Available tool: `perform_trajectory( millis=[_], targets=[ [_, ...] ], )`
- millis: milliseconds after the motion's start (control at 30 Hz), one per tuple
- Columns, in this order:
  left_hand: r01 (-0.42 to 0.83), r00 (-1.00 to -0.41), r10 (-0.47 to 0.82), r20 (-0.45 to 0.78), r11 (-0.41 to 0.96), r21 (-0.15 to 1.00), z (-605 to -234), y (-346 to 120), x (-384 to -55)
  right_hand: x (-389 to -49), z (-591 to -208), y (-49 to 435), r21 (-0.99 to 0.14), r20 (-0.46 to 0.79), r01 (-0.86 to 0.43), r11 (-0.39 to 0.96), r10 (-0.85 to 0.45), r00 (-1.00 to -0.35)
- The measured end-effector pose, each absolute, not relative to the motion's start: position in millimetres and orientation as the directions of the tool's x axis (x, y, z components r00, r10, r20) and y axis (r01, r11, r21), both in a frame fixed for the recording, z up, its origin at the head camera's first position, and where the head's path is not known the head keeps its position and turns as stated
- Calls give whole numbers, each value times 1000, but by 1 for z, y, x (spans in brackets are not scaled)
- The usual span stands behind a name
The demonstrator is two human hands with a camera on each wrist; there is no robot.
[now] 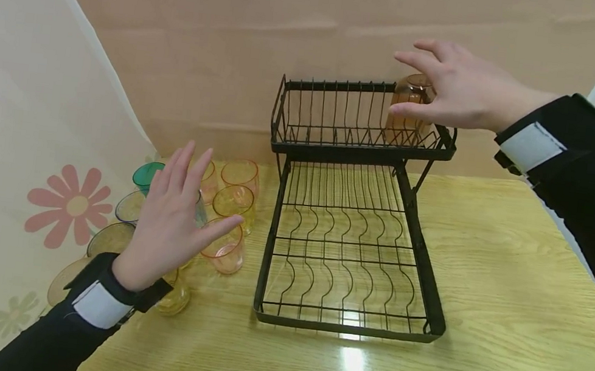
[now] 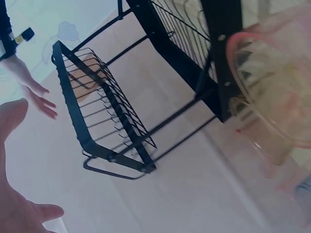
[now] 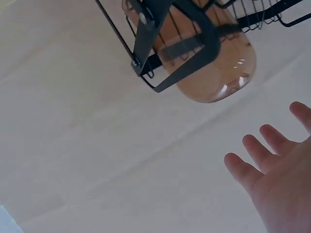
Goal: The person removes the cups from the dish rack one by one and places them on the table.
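A brown tinted glass [image 1: 400, 124] stands upside down in the right end of the upper tier of a black wire dish rack [image 1: 361, 156]. My right hand [image 1: 465, 91] hovers beside it with thumb and fingers spread. In the right wrist view a gap shows between the fingers [image 3: 243, 170] and the glass's rounded base [image 3: 221, 82]. My left hand [image 1: 166, 228] is raised over a group of coloured glasses at the left, fingers extended and holding nothing. It partly hides them; nearest its thumb is a pink-rimmed glass [image 1: 226, 251].
Yellow [image 1: 235, 203], orange-rimmed [image 1: 241, 173] and green [image 1: 147, 174] glasses stand among several others left of the rack. The rack's lower tier [image 1: 345, 246] has wavy wire dividers. A wood-grain table [image 1: 512, 283] lies beneath, with a plain cloth [image 1: 225, 49] behind.
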State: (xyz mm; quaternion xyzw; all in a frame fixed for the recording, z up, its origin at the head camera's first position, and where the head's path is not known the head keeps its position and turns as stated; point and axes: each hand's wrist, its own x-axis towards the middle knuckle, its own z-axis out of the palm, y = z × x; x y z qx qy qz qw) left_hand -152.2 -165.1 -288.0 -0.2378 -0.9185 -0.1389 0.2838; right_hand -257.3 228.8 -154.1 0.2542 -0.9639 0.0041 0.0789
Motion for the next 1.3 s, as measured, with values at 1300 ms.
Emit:
perform_trajectory(
  millis=[1300],
  targets=[
    [697, -656, 467, 592, 676, 239, -277, -54, -174, -309, -184, 229, 46, 70, -413, 910, -415, -907]
  ],
)
